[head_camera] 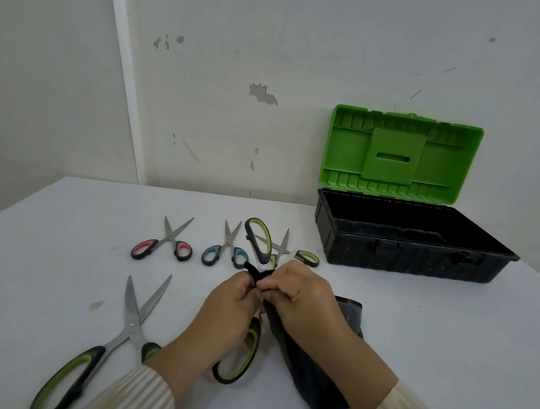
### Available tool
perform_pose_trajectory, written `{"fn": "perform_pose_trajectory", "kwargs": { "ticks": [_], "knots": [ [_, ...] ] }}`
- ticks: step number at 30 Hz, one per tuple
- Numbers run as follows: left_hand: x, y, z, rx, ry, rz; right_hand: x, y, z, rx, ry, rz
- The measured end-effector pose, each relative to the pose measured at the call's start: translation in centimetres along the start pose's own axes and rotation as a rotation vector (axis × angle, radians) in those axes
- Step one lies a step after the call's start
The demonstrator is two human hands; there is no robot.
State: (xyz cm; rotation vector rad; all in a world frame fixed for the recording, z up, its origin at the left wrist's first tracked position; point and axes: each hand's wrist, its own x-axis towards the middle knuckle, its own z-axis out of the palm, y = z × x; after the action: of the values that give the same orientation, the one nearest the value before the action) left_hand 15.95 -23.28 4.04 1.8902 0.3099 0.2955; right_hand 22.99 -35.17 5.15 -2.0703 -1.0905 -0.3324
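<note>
Soft even light, perhaps slightly blurred.

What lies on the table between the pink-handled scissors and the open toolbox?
In the head view: blue-handled scissors, then small green-handled scissors, partly behind a large green-black handle.

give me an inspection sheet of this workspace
surface: white table, a few faint stains
job's things: black bag lying under the right forearm, its twisted end held up between the hands; green-handled scissors partly hidden under the left hand
clutter: large green scissors open at front left; pink scissors, blue scissors and small green scissors in a row behind
grippers: left hand and right hand both pinch the bag's end
cables: nothing seen
surroundings: toolbox at back right, green lid up; scuffed white wall
</note>
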Motion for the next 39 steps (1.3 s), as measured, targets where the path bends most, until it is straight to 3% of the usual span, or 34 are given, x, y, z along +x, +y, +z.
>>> {"fn": "perform_pose_trajectory", "kwargs": {
  "ticks": [2, 5, 7, 9, 11, 15, 19, 23, 26, 31, 35, 37, 39],
  "knots": [
    [-0.2, 0.1, -0.2, -0.01, -0.043, 0.012, -0.1, 0.3, 0.0, 0.038, 0.042, 0.034],
    [-0.4, 0.1, -0.5, -0.007, -0.148, 0.008, 1.0, 2.6, -1.7, 0.047, 0.29, 0.232],
    [-0.4, 0.2, -0.5, -0.032, -0.154, -0.006, 1.0, 3.4, -3.3, 0.119, 0.44, 0.399],
    [-0.2, 0.2, -0.6, -0.095, -0.128, -0.038, 0.7, 2.9, -4.2, 0.223, 0.514, 0.432],
    [-0.2, 0.5, -0.8, -0.125, -0.115, -0.077, 0.3, 1.6, -4.0, 0.213, 0.443, 0.295],
    [-0.1, 0.1, -0.8, -0.194, -0.108, -0.054, -0.2, -0.3, -0.7, 0.029, 0.034, 0.005],
    [0.0, -0.2, -0.6, -0.182, -0.129, -0.016, 0.6, 0.5, -0.7, 0.021, 0.111, 0.016],
    [0.2, -0.4, -0.7, -0.159, -0.111, -0.021, 0.0, -0.4, 0.0, -0.079, -0.002, -0.106],
    [0.2, -0.4, -0.7, -0.162, -0.142, -0.016, 0.6, 0.8, -0.5, 0.006, 0.128, -0.001],
    [0.1, -0.2, -0.9, -0.163, -0.123, -0.007, -0.2, -0.3, 0.4, 0.002, 0.041, -0.064],
    [-0.4, 0.8, -1.2, -0.212, -0.218, 0.022, 1.1, 3.0, -2.1, 0.006, 0.354, 0.22],
    [-0.3, 1.0, -1.4, -0.19, -0.153, 0.051, 0.9, 3.6, -3.4, 0.162, 0.446, 0.369],
    [-0.1, 0.8, -1.9, -0.088, 0.001, 0.192, 0.5, 3.3, -4.1, 0.382, 0.42, 0.425]
  ]
}}
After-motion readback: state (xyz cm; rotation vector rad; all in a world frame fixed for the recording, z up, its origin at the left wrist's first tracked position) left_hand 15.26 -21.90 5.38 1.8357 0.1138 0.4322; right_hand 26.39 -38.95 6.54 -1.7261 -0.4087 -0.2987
